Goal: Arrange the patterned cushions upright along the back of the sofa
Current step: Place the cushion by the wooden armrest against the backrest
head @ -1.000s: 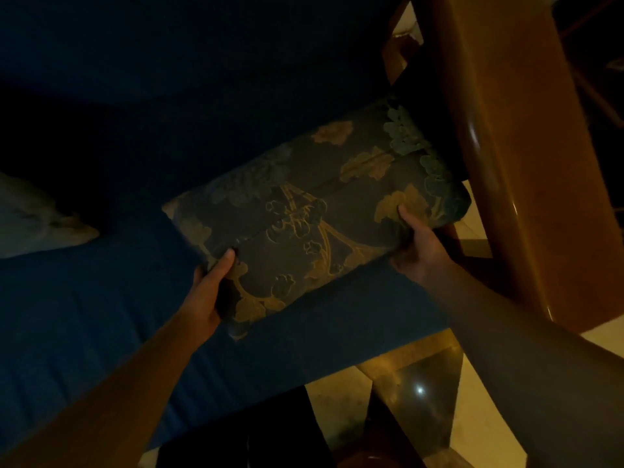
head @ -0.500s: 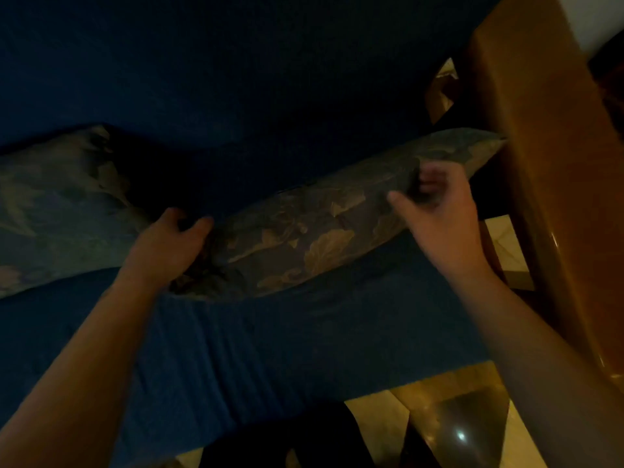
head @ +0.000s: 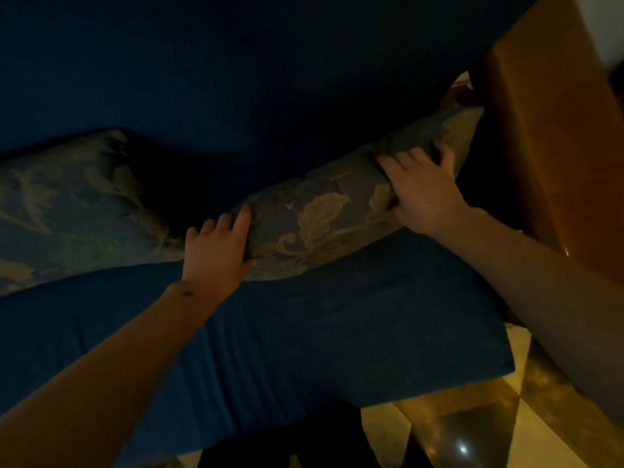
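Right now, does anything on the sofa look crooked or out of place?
Yes. The cushion under the left hand and right hand slants, its right end higher near the wooden armrest. The second cushion sits apart, leaving a dark gap between them.

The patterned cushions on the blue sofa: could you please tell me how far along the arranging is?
Done: one floral patterned cushion already leans against the dark blue sofa backrest at left. In hand: the left hand and right hand press a second floral cushion into the seat-back corner. Left: releasing it; further cushions aren't visible.
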